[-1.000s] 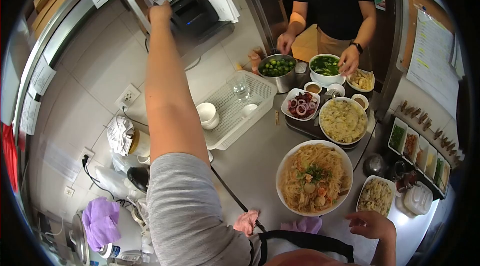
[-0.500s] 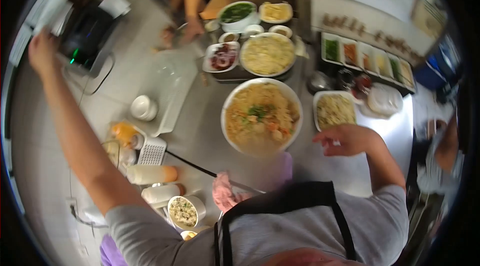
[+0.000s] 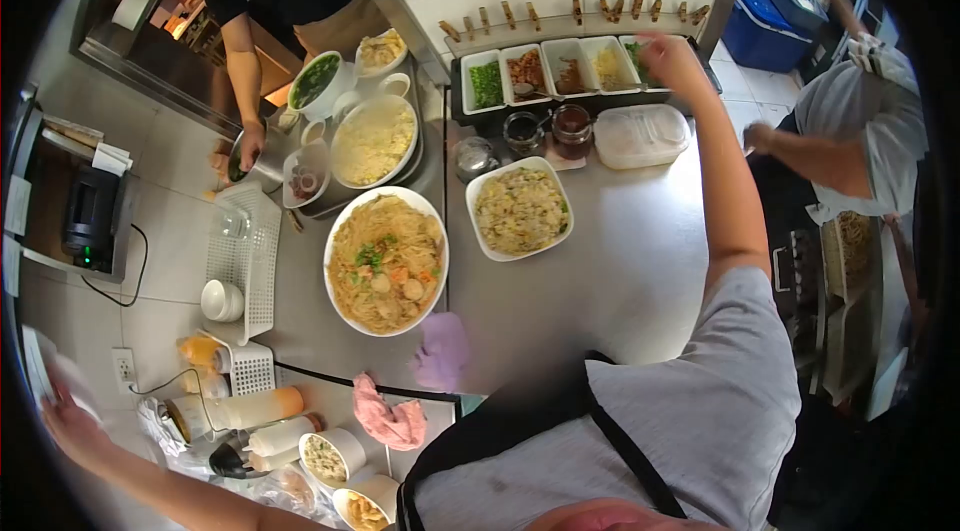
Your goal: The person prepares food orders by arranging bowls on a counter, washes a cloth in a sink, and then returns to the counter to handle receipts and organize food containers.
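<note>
My right hand (image 3: pixel 672 61) reaches over the right end of the row of white garnish containers (image 3: pixel 563 67), by a tub of chopped greens (image 3: pixel 640 59). Its fingers are bunched, and what they hold, if anything, is hidden. At the far left, my left hand (image 3: pixel 78 426) is against a blurred white thing (image 3: pixel 62 371); motion smears its fingers. In front of me stands a large white bowl of noodles (image 3: pixel 385 261), with chopped greens, orange pieces and pale round pieces on top. Beside it is a square white bowl of fried rice (image 3: pixel 520 209).
Two dark sauce jars (image 3: pixel 548 134) and a lidded plastic box (image 3: pixel 642 136) stand behind the rice. Bowls of food (image 3: pixel 375 139) fill a tray at back left, near a co-worker's hand (image 3: pixel 252 143) at a metal pot. A pink cloth (image 3: pixel 388 414) and squeeze bottles (image 3: pixel 258 408) lie nearer; another person (image 3: pixel 850 141) is at right.
My view has turned right. My right hand has gone from beside the rice bowl out to the garnish containers. My left hand has dropped from beside the black device to below it.
</note>
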Available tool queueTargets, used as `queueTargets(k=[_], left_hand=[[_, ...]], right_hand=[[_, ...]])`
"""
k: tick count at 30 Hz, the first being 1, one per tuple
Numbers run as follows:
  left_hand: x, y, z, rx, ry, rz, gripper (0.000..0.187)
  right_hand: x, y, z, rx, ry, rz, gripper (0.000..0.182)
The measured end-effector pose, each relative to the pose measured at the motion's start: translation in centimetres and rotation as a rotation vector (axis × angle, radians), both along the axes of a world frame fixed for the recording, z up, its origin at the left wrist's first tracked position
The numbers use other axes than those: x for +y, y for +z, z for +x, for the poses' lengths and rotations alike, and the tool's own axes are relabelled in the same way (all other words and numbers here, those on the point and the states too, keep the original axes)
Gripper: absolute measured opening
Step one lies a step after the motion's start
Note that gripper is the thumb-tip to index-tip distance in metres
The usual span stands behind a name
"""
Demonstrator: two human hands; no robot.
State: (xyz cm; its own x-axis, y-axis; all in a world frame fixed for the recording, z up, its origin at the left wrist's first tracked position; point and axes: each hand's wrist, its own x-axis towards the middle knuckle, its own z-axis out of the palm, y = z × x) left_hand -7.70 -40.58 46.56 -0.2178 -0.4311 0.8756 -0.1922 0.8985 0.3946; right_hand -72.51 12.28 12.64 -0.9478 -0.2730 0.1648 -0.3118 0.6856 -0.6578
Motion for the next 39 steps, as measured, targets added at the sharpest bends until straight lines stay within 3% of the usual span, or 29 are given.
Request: queueTargets(k=[2, 5, 8, 11, 14, 16, 18, 21, 24, 28, 32, 33, 35, 36, 37, 38, 39], left_hand=[[5.2, -1.9, -1.0, 0.068, 0.156, 0.049, 0.036], [9.9, -4.5, -0.5, 0.215, 0.288, 0.120, 0.037], [16.2, -6.0, -3.5, 0.522, 0.158, 0.297, 0.030], [16.7, -7.8, 1.3, 0.375, 0.274, 0.247, 0.024], [17.9, -8.7, 4.4, 0.325, 0.016, 0.327, 0.025], [18.7, -9.4, 5.4, -0.178, 0.765, -0.014, 0.028], [18.4, -9.8, 5.3, -0.120, 0.851, -0.013, 0.030], [15.8, -10.9, 7.7, 0.406, 0.279, 0.378, 0.036], [18.2, -13.1, 5.4, -0.226, 0.847, -0.061, 0.023], [19.4, -14.5, 5.0, -0.261, 0.859, -0.013, 0.032], [16.3, -16.9, 12.0, -0.151, 0.748, 0.173, 0.037], [17.4, -17.2, 11.0, -0.208, 0.820, 0.138, 0.038], [20.9, -17.8, 8.7, -0.435, 1.091, 0.045, 0.039], [22.4, -18.3, 7.2, -0.448, 1.104, 0.112, 0.039], [22.5, -19.4, 7.6, -0.030, 0.592, 0.404, 0.033], [22.7, -20.5, 8.0, 0.479, 0.143, 0.622, 0.027], [23.8, -21.4, 5.3, 0.471, 0.125, 0.576, 0.021]], right_hand=[[3.1, -2.0, -7.2, 0.372, -0.266, 0.049, 0.031], [2.9, -0.5, -8.9, 0.552, -0.337, 0.178, 0.030], [3.1, -2.1, -13.1, 0.434, -0.132, 0.241, 0.027], [3.0, -1.7, -14.4, 0.347, -0.047, 0.377, 0.025], [1.7, -1.5, -15.5, 0.371, -0.018, 0.237, 0.023], [3.5, -2.1, -16.4, 0.355, -0.062, 0.298, 0.023], [2.9, -0.9, -14.1, 0.227, -0.049, 0.352, 0.023], [1.4, -2.6, -12.8, 0.408, -0.141, 0.398, 0.021], [0.2, -2.4, -11.4, 0.375, -0.171, 0.399, 0.025], [-0.1, 0.0, -9.0, 0.315, -0.336, 0.307, 0.032], [2.9, 1.8, -10.4, 0.331, -0.445, 0.288, 0.034], [3.6, 2.0, -11.2, 0.337, -0.387, 0.289, 0.035], [2.5, 2.9, -11.5, 0.483, -0.186, 0.024, 0.030], [1.3, 2.7, -11.7, 0.514, -0.046, -0.138, 0.030], [-1.4, 4.1, -7.5, 0.486, 0.043, -0.194, 0.032], [-4.0, 5.0, -3.0, 0.240, 0.144, -0.290, 0.030], [-6.4, 5.3, 2.3, 0.130, 0.311, -0.346, 0.029]])
